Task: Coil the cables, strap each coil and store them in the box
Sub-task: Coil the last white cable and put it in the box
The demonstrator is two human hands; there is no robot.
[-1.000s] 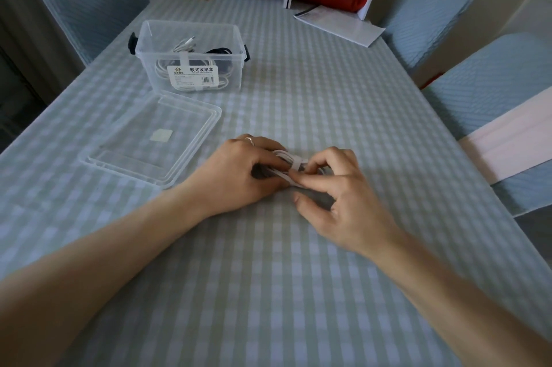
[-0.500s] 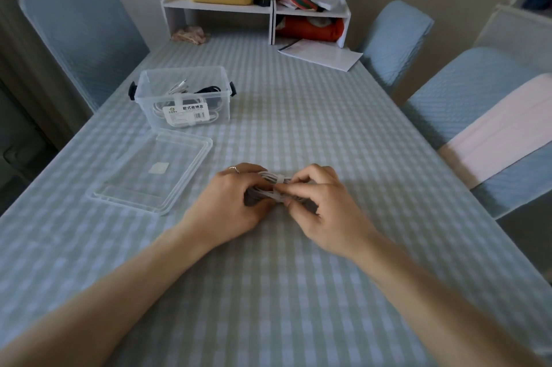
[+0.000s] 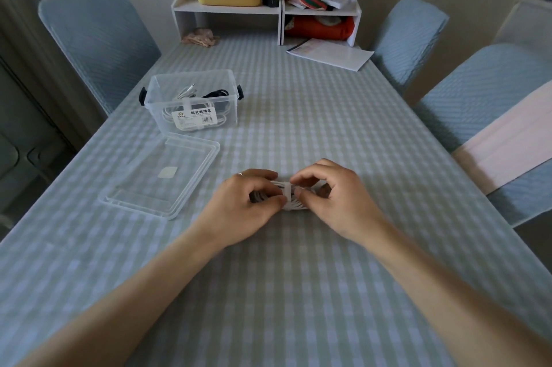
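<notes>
Head view: our fingers (image 3: 294, 180) are curled in tight, both hands pinching the white cable coil (image 3: 294, 202) at its middle, right where a white strap (image 3: 287, 191) wraps around it. The left hand (image 3: 242, 205) grips the coil's left end, the right hand (image 3: 334, 199) its right, low over the checked worktop (image 3: 298, 292). Off to the left lies the clear lid (image 3: 161, 178), and beyond it stands the open box (image 3: 192, 102) with coiled cables (image 3: 209, 97) inside.
</notes>
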